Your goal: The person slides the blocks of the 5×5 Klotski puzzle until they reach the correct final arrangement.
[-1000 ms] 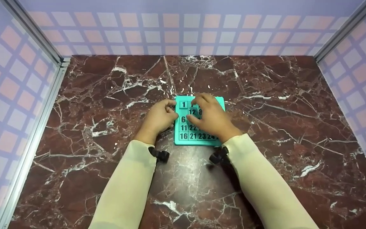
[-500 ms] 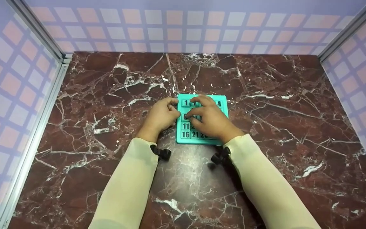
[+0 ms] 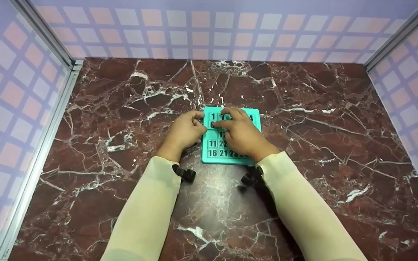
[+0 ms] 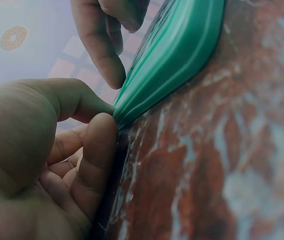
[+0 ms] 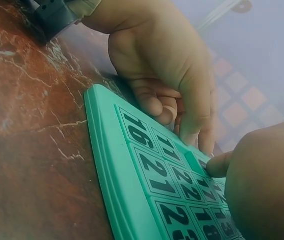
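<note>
From the head view, we found the flat, turquoise, seemingly plastic number puzzle (image 3: pixel 218 160) on the dark-red, white-veined marbled desk (image 3: pixel 321 156), between both hands. The left hand's (image 3: pixel 184 132) grip pinched its left edge; the right hand's (image 3: pixel 244 136) fingers stood apart, clamped on nothing, one touching a square turquoise tile (image 3: pixel 211 124). The left wrist view showed us thumb and finger together at the rim. In the right wrist view, we judged the puzzle light, stiff, smooth; best held rim-side.
</note>
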Tool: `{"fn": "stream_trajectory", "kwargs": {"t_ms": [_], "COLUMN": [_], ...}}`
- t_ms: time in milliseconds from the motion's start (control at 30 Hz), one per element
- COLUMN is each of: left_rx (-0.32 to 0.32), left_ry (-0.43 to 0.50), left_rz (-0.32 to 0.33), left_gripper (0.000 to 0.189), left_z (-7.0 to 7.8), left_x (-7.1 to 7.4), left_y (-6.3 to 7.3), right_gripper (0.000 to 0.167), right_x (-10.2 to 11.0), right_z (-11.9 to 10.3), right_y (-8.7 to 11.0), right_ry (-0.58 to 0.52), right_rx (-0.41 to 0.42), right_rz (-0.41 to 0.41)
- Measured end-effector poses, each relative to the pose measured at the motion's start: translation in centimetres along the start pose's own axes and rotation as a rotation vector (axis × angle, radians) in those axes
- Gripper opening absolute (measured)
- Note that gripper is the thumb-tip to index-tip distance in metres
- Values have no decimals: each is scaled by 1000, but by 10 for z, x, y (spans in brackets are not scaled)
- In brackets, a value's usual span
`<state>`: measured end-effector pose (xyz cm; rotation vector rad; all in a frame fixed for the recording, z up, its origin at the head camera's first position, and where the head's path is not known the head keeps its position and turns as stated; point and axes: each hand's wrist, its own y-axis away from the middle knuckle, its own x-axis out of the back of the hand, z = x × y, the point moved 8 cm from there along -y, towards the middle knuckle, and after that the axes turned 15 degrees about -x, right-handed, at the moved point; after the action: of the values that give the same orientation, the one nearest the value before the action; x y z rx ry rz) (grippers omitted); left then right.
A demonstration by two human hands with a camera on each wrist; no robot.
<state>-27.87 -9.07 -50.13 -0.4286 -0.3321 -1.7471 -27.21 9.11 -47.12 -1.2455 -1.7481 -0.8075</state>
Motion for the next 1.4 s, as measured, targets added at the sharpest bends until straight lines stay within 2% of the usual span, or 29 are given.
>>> {"fn": "stream_trajectory", "kwargs": {"t_ms": [100,333,600,1000,1233,1400], "left_rx": [3,-9,-13,-1,-10,-1], "left_ry": [6,-24,-46,-15,-41,-30], "left_rz": [9,7,5,11,0,2], "left_gripper": [55,57,58,56,55,57], "left_z": [1,3,3,0,2,1], "left_x": [1,0,2,1,1,2], "left_y": [0,0,-1,0,-2,-1], "right_gripper": [51,46,51,52,54,55], "right_x": [2,10,7,-1,-4,-5], "right_z": [-1,3,-2,1,3,0], "right_y": [5,29,40,35,34,38], "right_ry": [-15,-57,-30,3,40,18], "right_rx": [26,61,124,68,29,38], "right_rz": [6,27,29,21,31,37]}}
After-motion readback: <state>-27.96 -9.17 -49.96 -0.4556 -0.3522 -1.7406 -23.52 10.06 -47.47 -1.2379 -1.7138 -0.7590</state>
